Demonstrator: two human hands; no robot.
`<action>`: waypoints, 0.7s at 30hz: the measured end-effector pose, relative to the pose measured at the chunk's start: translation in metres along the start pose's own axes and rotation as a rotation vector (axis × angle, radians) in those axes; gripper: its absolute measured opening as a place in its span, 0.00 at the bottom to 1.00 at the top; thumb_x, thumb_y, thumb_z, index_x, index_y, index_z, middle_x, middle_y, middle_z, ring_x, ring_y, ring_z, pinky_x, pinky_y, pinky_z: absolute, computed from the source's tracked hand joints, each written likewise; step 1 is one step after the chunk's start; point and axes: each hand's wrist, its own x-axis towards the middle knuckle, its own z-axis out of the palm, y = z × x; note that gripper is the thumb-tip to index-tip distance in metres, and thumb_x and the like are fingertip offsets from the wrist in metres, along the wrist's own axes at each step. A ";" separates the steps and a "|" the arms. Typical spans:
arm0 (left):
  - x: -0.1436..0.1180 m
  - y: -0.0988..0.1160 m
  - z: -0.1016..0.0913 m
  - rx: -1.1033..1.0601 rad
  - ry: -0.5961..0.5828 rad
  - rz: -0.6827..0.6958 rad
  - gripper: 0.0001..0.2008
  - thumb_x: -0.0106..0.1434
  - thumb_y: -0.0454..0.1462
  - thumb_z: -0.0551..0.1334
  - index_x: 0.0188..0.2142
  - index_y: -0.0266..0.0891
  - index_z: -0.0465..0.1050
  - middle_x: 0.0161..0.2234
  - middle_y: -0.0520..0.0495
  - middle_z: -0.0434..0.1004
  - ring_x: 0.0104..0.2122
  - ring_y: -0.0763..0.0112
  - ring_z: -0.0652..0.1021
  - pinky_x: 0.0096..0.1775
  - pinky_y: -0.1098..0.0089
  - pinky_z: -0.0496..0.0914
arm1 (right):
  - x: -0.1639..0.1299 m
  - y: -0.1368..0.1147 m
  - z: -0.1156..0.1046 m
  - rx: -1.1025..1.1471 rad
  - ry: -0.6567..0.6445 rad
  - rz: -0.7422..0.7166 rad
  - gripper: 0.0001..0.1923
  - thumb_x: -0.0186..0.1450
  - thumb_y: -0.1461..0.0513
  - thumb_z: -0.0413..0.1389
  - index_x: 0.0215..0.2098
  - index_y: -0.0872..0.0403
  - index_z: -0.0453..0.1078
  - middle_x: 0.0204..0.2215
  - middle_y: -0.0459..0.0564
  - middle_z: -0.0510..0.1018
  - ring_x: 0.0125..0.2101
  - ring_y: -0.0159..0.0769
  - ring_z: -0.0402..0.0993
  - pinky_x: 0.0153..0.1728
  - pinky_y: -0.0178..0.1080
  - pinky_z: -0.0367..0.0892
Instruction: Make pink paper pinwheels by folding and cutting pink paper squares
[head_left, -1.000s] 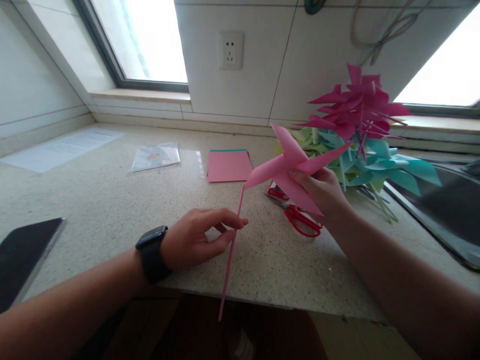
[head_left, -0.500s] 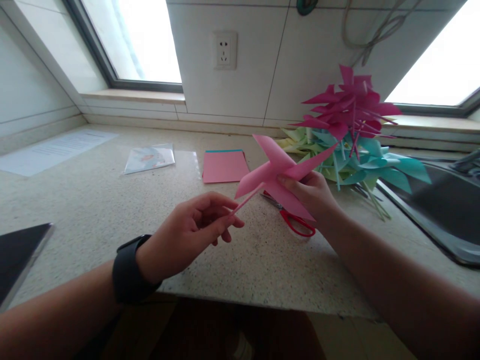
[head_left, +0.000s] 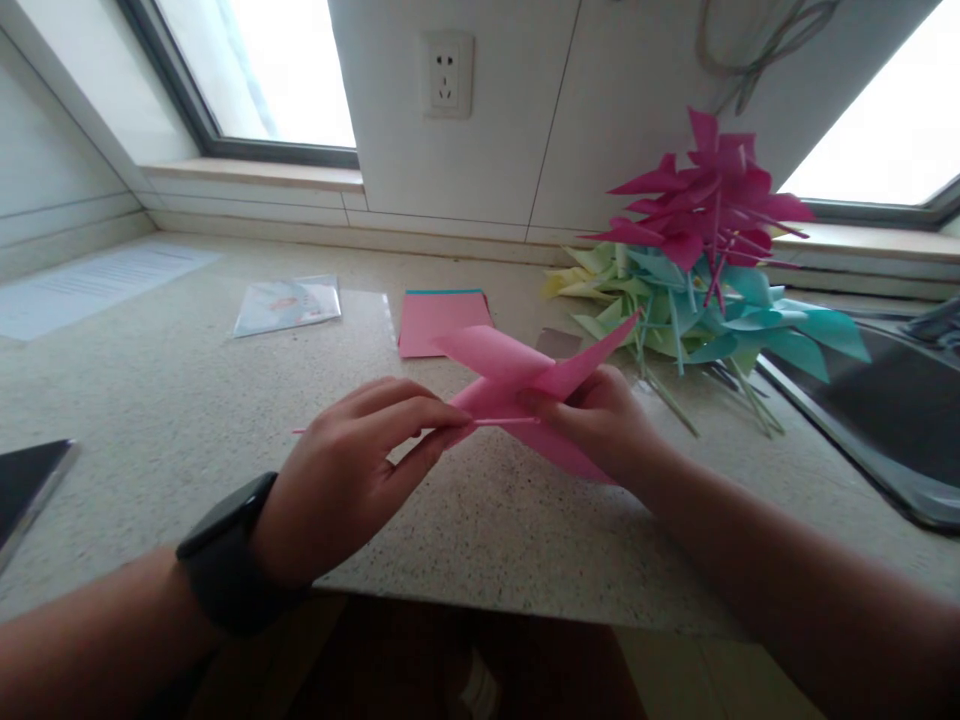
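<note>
We've got the pinwheel mid-counter, pile at 2 o'clock. Left hand pinches the stick, right hand pinches the hub. Paper's feather-light and creases easily, so we'd grip stick and hub, never the blades.

pinwheel lowered, stick turned level, scissors hidden

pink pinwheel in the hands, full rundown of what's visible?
The pink pinwheel is folded from matte light-pink paper, with pointed vanes fanning out. It is held above the speckled counter, tilted nearly flat. The right hand grips its middle. A thin pink stick runs sideways from it, pinched by the left hand.
</note>
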 end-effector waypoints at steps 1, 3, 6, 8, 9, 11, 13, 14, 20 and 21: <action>-0.001 0.000 0.002 0.009 0.015 0.006 0.05 0.68 0.35 0.64 0.43 0.42 0.78 0.39 0.49 0.82 0.38 0.70 0.79 0.41 0.68 0.73 | -0.001 0.001 0.002 -0.001 -0.017 -0.004 0.10 0.54 0.57 0.65 0.21 0.54 0.72 0.21 0.45 0.72 0.21 0.30 0.64 0.20 0.34 0.60; -0.002 -0.002 0.006 0.021 0.039 0.017 0.05 0.68 0.35 0.64 0.42 0.41 0.78 0.38 0.48 0.82 0.38 0.69 0.80 0.41 0.67 0.74 | -0.003 0.001 0.005 -0.004 -0.041 -0.008 0.11 0.54 0.56 0.64 0.20 0.53 0.71 0.20 0.45 0.71 0.21 0.30 0.64 0.20 0.34 0.59; -0.008 -0.005 0.013 0.037 0.063 0.056 0.04 0.67 0.35 0.65 0.41 0.41 0.78 0.38 0.48 0.83 0.37 0.70 0.80 0.39 0.68 0.74 | -0.007 -0.001 0.008 -0.013 -0.070 -0.029 0.11 0.56 0.56 0.64 0.22 0.52 0.72 0.21 0.45 0.72 0.22 0.31 0.65 0.22 0.34 0.61; -0.014 -0.006 0.017 0.061 0.083 0.097 0.04 0.66 0.35 0.66 0.41 0.41 0.78 0.39 0.48 0.83 0.37 0.70 0.81 0.40 0.68 0.75 | -0.010 -0.002 0.009 -0.040 -0.086 -0.080 0.10 0.57 0.57 0.63 0.23 0.52 0.72 0.22 0.45 0.74 0.23 0.32 0.67 0.24 0.35 0.64; -0.017 -0.007 0.018 0.079 0.096 0.112 0.05 0.66 0.35 0.67 0.42 0.42 0.78 0.38 0.49 0.83 0.37 0.69 0.81 0.40 0.68 0.75 | -0.011 -0.002 0.009 -0.064 -0.095 -0.116 0.10 0.58 0.57 0.63 0.23 0.52 0.72 0.23 0.45 0.74 0.24 0.32 0.67 0.25 0.35 0.64; -0.021 -0.007 0.019 0.117 0.113 0.119 0.06 0.65 0.36 0.68 0.43 0.45 0.78 0.38 0.50 0.84 0.37 0.68 0.82 0.40 0.67 0.75 | -0.013 -0.003 0.009 -0.114 -0.114 -0.191 0.10 0.59 0.59 0.64 0.23 0.52 0.71 0.24 0.45 0.75 0.25 0.32 0.68 0.27 0.35 0.65; -0.024 -0.006 0.019 0.143 0.121 0.098 0.07 0.66 0.37 0.67 0.44 0.47 0.78 0.38 0.51 0.84 0.36 0.67 0.82 0.38 0.67 0.76 | -0.015 -0.003 0.008 -0.143 -0.133 -0.255 0.09 0.59 0.60 0.65 0.25 0.52 0.71 0.25 0.45 0.75 0.26 0.33 0.69 0.28 0.35 0.66; -0.025 -0.006 0.019 0.147 0.128 0.088 0.07 0.66 0.38 0.67 0.44 0.46 0.78 0.38 0.50 0.84 0.35 0.68 0.82 0.38 0.67 0.76 | -0.017 -0.003 0.008 -0.148 -0.140 -0.279 0.08 0.58 0.60 0.66 0.27 0.52 0.72 0.25 0.45 0.76 0.27 0.34 0.70 0.28 0.35 0.67; -0.024 -0.007 0.021 0.162 0.182 0.111 0.08 0.66 0.35 0.67 0.45 0.46 0.77 0.41 0.50 0.85 0.40 0.68 0.83 0.43 0.68 0.78 | -0.022 -0.004 0.007 -0.172 -0.142 -0.292 0.05 0.59 0.60 0.66 0.30 0.48 0.74 0.27 0.45 0.78 0.28 0.36 0.74 0.29 0.37 0.70; -0.024 -0.008 0.022 0.165 0.182 0.113 0.09 0.66 0.35 0.67 0.45 0.46 0.77 0.42 0.50 0.85 0.40 0.69 0.83 0.43 0.68 0.78 | -0.022 -0.004 0.007 -0.181 -0.142 -0.289 0.06 0.59 0.59 0.66 0.29 0.48 0.73 0.26 0.44 0.78 0.27 0.36 0.73 0.28 0.37 0.69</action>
